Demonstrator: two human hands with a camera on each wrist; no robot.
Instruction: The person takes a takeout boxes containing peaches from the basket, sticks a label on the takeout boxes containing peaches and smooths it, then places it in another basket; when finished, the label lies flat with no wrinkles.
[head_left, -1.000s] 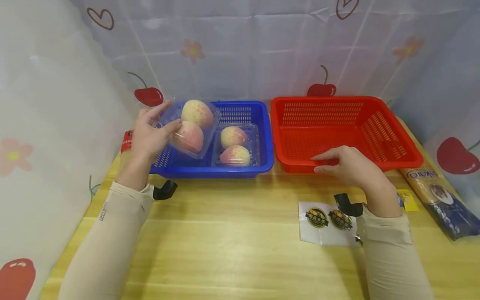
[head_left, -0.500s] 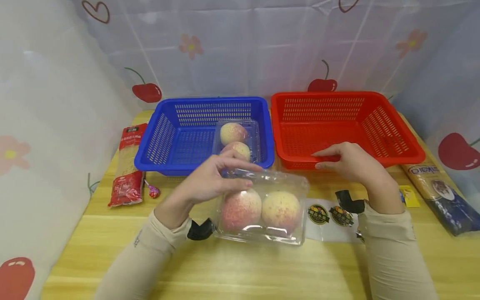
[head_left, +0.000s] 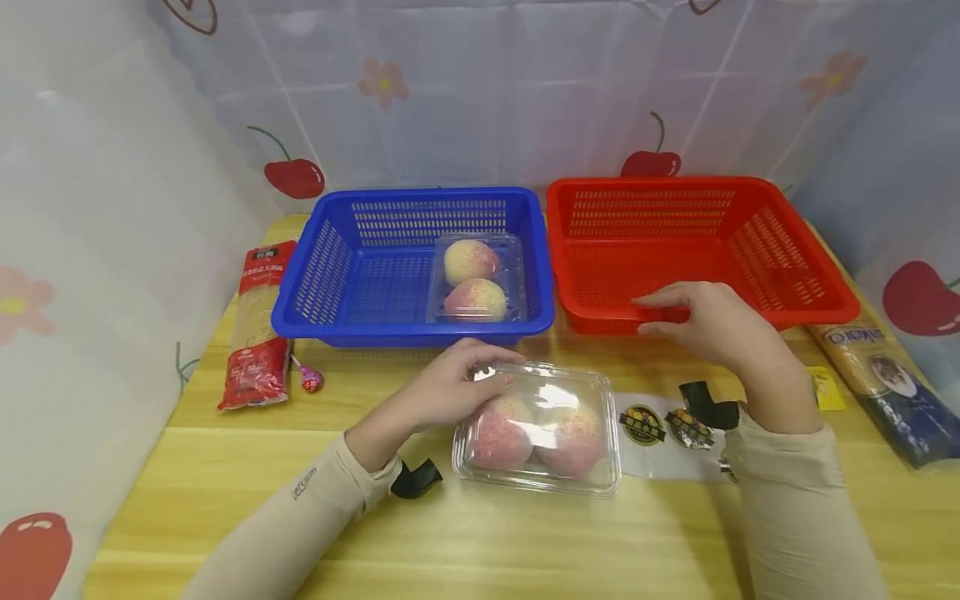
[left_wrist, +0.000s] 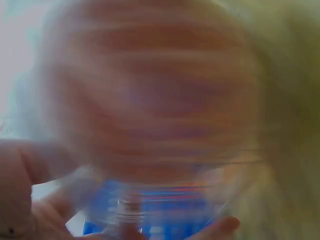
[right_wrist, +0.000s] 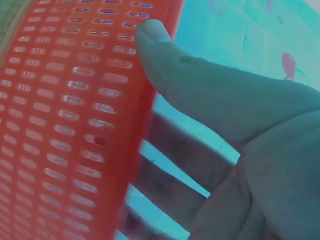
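While left hand [head_left: 448, 387], thumb and fingers slightly parted, grips far-left corner of clear box [head_left: 555, 396], box extends rightward and nearer from grip, two peaches [head_left: 500, 439] inside; right hand [head_left: 726, 332], thumb outside, pinches red basket's [head_left: 600, 320] near rim.

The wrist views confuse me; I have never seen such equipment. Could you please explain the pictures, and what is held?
There is no machine: a person works with a bare left hand and right hand. One camera, on the head, looks forward and down; two others, on the wrists, look at each hand. The left wrist picture is blurred.

On the wooden table stand a blue plastic basket, with a clear plastic box of two pink-and-yellow peaches inside, and a red plastic basket. The left hand holds a second clear plastic box; the right hand grips the red basket's rim.
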